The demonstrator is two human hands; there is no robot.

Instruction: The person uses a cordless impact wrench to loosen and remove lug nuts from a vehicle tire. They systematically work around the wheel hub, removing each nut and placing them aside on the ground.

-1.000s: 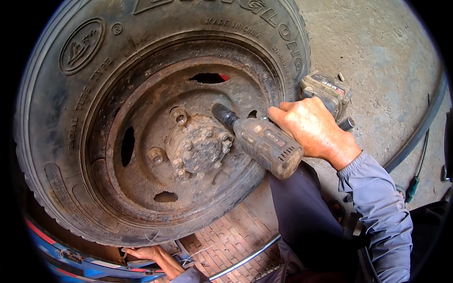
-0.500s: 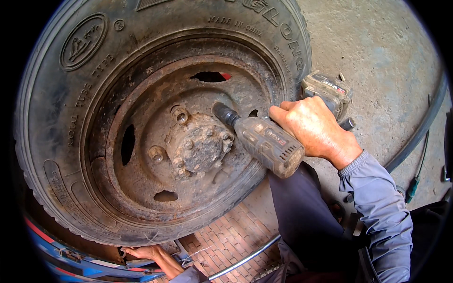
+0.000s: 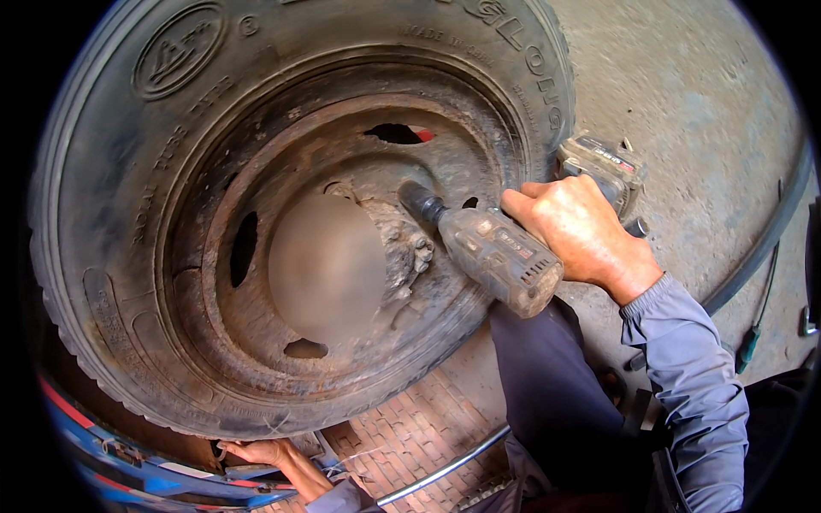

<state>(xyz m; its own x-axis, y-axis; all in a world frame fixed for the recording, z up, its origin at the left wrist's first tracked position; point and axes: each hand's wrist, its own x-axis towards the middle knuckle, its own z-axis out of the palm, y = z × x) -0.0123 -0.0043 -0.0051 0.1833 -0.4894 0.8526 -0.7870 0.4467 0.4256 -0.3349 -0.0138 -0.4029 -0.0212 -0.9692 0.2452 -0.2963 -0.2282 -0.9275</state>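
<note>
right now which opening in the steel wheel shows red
The upper opening in the steel wheel: a red patch shows at its right end; the other visible openings show none.

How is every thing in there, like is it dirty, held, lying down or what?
Tire: dirty, mounted on the wheel.
Wheel: rusty.
Hub: crusted, partly hidden by blur.
Power wrench: socket fitted; running or off, cannot tell.
Right hand: closed around the power wrench.
Left hand: at the tire's lower edge; grip unclear.
Green-handled tool: lying on the floor.
Dark hose: curved.
</note>
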